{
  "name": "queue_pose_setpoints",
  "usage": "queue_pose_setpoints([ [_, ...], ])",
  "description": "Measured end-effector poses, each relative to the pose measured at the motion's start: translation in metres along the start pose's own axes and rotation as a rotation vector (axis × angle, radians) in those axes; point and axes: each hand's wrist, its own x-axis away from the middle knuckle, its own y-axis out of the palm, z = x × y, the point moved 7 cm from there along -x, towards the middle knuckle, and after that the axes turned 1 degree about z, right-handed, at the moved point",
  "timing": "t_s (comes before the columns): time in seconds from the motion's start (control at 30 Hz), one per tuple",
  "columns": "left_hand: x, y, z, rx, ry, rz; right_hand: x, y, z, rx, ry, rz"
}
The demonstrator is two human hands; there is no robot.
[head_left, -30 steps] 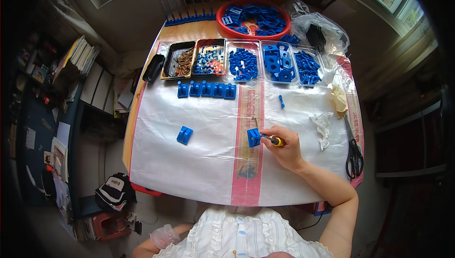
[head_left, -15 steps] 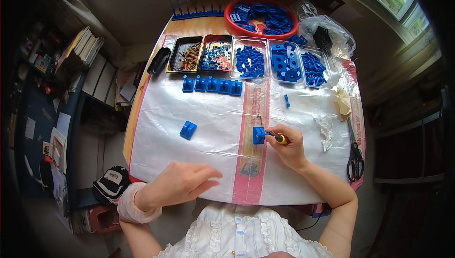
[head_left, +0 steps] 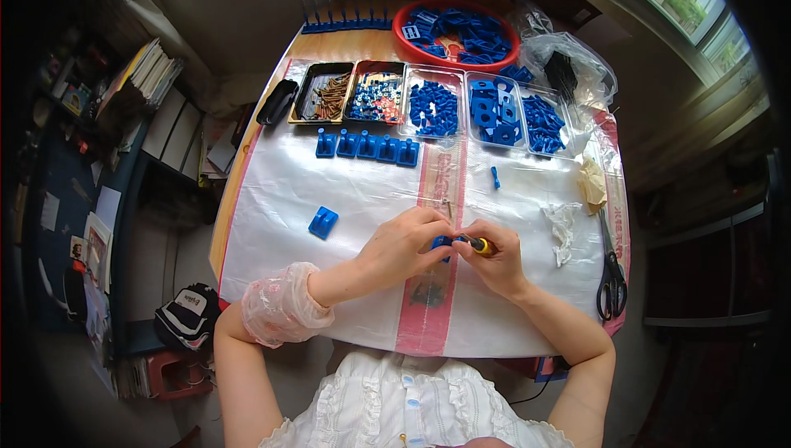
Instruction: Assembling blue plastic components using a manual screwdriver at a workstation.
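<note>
My left hand [head_left: 397,246] is closed at a blue plastic block [head_left: 442,242] over the striped band of the sheet, its fingertips on the block's left side and covering much of it. My right hand [head_left: 499,260] grips a screwdriver [head_left: 483,245] with a yellow and black handle, held close against the block's right side. Just beyond my fingers lies a thin screw [head_left: 449,208]. A similar blue block [head_left: 322,222] rests alone to the left, and a small blue peg [head_left: 496,177] lies farther off at the right.
Several finished-looking blue blocks [head_left: 367,148] stand in a row below trays of screws [head_left: 332,95], nuts [head_left: 376,100] and blue parts [head_left: 435,107]. Behind is a red basin [head_left: 401,39] of blue pieces. Black scissors [head_left: 611,285] and crumpled tissue [head_left: 563,230] lie at the right.
My left hand has moved right and away from me, from bare sheet to the blue block. The right hand stays by the block with the screwdriver.
</note>
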Motion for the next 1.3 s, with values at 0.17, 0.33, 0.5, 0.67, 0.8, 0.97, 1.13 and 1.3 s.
queue_pose_setpoints([
  [0.17,0.002,-0.006,-0.007,0.146,0.026,0.003,0.002,0.004,-0.001,-0.045,-0.009,0.006],
  [0.33,0.002,-0.04,-0.019,0.411,-0.126,0.102,0.005,0.0,0.009,-0.092,0.11,0.049],
  [0.5,0.011,-0.006,-0.05,1.203,-0.516,-0.011,0.003,0.001,0.011,-0.129,0.133,0.072],
  [0.67,0.014,0.026,-0.044,1.547,-0.582,-0.092,0.005,-0.001,0.013,-0.137,0.17,0.088],
  [0.8,0.015,0.024,-0.054,1.605,-0.52,-0.099,0.002,0.002,0.014,-0.148,0.18,0.085],
  [0.97,0.019,0.022,-0.066,1.573,-0.558,-0.083,0.002,0.001,0.015,-0.168,0.188,0.061],
  [1.13,0.013,0.012,-0.069,1.381,-0.569,0.047,0.0,0.003,0.006,-0.22,0.208,0.184],
  [1.3,0.013,0.009,-0.073,1.386,-0.561,0.101,0.003,-0.002,0.009,-0.021,0.101,0.232],
])
